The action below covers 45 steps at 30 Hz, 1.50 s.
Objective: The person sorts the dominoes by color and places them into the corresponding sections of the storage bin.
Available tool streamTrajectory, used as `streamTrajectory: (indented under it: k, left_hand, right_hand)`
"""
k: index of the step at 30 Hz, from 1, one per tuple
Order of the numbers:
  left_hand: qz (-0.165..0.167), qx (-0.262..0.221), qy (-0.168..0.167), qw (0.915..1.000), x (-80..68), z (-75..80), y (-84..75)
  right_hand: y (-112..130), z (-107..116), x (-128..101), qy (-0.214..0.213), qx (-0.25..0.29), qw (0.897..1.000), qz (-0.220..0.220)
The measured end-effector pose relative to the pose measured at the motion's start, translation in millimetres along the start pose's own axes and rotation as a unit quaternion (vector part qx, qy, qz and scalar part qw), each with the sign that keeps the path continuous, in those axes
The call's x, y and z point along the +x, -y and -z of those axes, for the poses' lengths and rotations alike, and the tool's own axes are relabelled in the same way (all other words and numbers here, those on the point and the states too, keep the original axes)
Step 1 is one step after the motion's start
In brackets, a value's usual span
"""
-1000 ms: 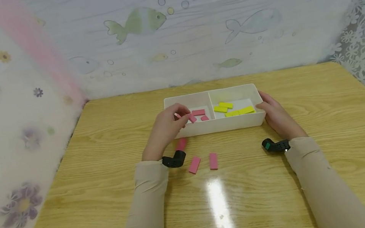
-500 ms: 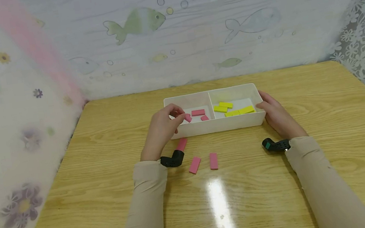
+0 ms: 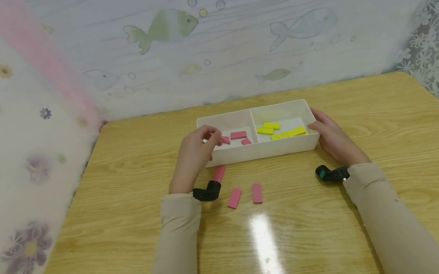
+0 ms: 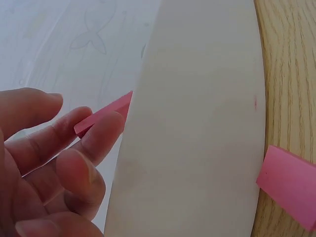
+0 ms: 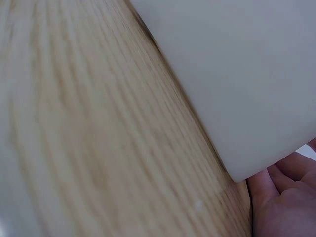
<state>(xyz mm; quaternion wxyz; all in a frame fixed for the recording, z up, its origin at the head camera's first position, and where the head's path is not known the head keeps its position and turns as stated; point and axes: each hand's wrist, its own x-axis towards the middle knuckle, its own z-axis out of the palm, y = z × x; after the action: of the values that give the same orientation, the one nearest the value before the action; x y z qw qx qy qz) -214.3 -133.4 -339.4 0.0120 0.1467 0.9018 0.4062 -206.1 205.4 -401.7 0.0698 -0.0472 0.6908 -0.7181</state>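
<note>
A white two-compartment tray (image 3: 260, 151) stands mid-table, with pink blocks (image 3: 238, 135) in its left half and yellow blocks (image 3: 281, 135) in its right half. My left hand (image 3: 214, 139) pinches a pink block (image 3: 225, 140) at the tray's front left corner, just above the left half. The left wrist view shows that pink block (image 4: 103, 114) at my fingertips (image 4: 106, 131), beside the tray wall (image 4: 197, 123). With its fingers straight, my right hand (image 3: 320, 130) rests against the tray's right end. Its palm (image 5: 281, 202) lies next to the tray corner (image 5: 237, 74).
Three pink blocks lie on the wooden table in front of the tray: one close to its front wall (image 3: 218, 173) and two nearer me (image 3: 234, 197) (image 3: 256, 192). Patterned curtains close off the back and both sides. A glare patch (image 3: 265, 251) lies on the near table.
My left hand has drawn back a little to the left with the pink block. The right hand and the tray have stayed put.
</note>
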Motion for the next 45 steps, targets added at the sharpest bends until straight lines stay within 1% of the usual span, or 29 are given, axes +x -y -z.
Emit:
streamTrajectory:
  k: [5, 9, 15, 22, 27, 32, 39, 45]
  left_hand:
    - [0.0, -0.014, -0.001, 0.9999, 0.4, -1.3, 1.5]
    - [0.005, -0.017, -0.001, 0.9998, 0.7, -1.2, 1.8]
    - [0.015, -0.021, 0.002, 0.9997, 1.0, -0.1, -0.2]
    - [0.023, -0.016, 0.014, 0.9995, -1.1, -1.9, -1.3]
    - [0.03, -0.011, 0.018, 0.9993, -1.0, -2.1, -1.8]
    - [0.027, -0.008, 0.025, 0.9993, 1.0, -1.7, -1.5]
    - [0.009, -0.004, 0.031, 0.9995, -0.2, -1.5, -0.6]
    - [0.013, -0.006, 0.035, 0.9993, -0.5, -1.0, -2.2]
  right_hand:
    - [0.1, -0.4, 0.5, -0.003, -0.003, 1.0, -0.003]
    - [-0.1, -0.8, 0.7, -0.006, -0.01, 1.0, -0.005]
    - [0.7, -1.4, 0.9, -0.007, -0.006, 1.0, -0.007]
    - [-0.7, 1.4, -0.5, 0.003, -0.005, 1.0, -0.008]
    - [-0.4, 1.5, -1.0, 0.002, -0.007, 1.0, -0.009]
    - [-0.1, 1.3, -0.2, -0.002, -0.01, 1.0, -0.005]
    - [-0.6, 1.7, 0.0, 0.001, -0.007, 1.0, -0.005]
    - [-0.7, 1.8, 0.1, -0.001, -0.007, 1.0, -0.006]
